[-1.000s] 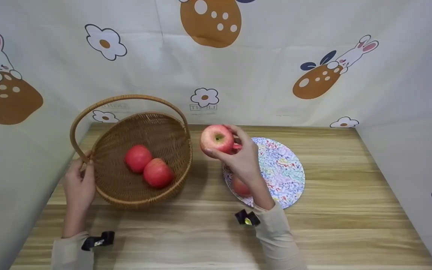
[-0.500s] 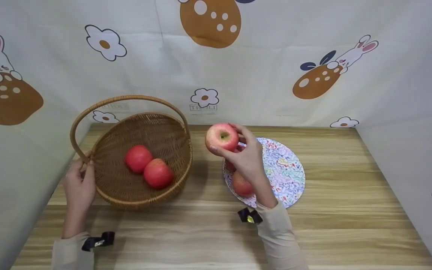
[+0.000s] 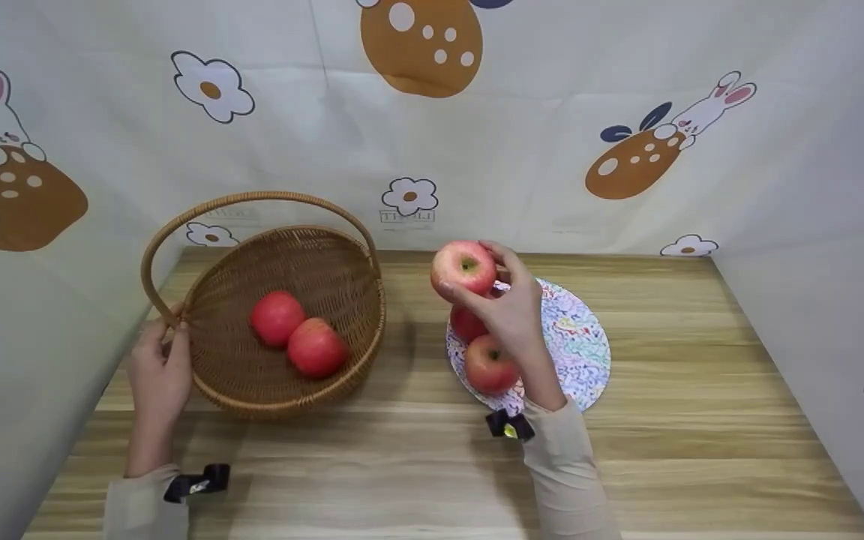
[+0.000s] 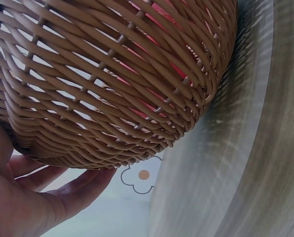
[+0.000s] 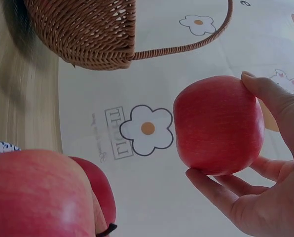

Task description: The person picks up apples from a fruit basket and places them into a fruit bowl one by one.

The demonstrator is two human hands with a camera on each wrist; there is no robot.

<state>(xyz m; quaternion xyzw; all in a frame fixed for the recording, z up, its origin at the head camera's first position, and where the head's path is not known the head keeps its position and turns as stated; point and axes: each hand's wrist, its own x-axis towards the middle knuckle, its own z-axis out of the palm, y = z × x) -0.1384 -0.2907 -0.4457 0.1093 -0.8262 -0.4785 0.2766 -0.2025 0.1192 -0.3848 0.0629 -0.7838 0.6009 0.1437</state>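
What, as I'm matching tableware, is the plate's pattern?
Multicoloured squiggles on white; the head view shows the plate best.

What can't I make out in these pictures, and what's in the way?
Head view: the right hand and the held apple partly hide the farther apple on the plate; the hand also covers part of the plate itself.
Left wrist view: the weave of the basket leaves only red patches visible of the apples inside.
Right wrist view: the left edge cuts off most of the plate; the top edge cuts off part of the basket.
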